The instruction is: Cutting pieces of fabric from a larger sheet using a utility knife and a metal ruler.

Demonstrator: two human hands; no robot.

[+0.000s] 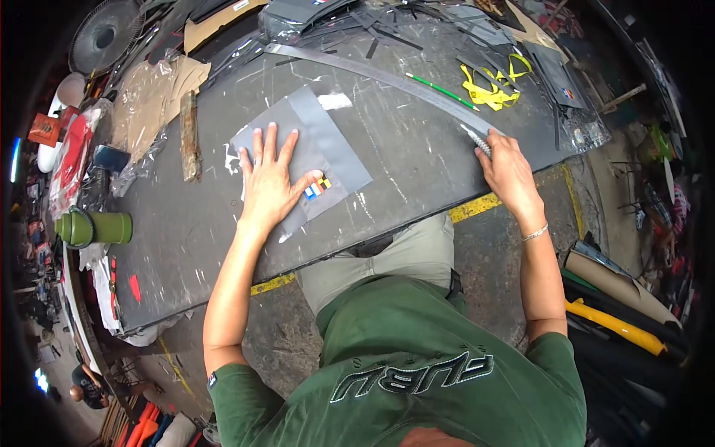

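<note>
My left hand (269, 179) lies flat with fingers spread on a grey sheet of material (335, 149). A small multicoloured patch (316, 188) on the sheet shows beside my thumb. At the right of the table, my right hand (508, 165) is closed around a slim, pale, ridged pen-like tool (478, 140), its tip pointing up and left. A long metal ruler (372, 73) runs from the far middle to my right fingers; whether they grip it too, I cannot tell. Beyond the ruler lies a green pencil (441, 91).
Yellow straps (491, 93) lie at the far right of the dark table (387, 149). Dark strips and scraps (372, 33) cover its far edge. A worn wooden piece (191, 138), a green flask (97, 227) and brown sheets in plastic (149, 100) are at left. Material rolls (618, 325) stand right.
</note>
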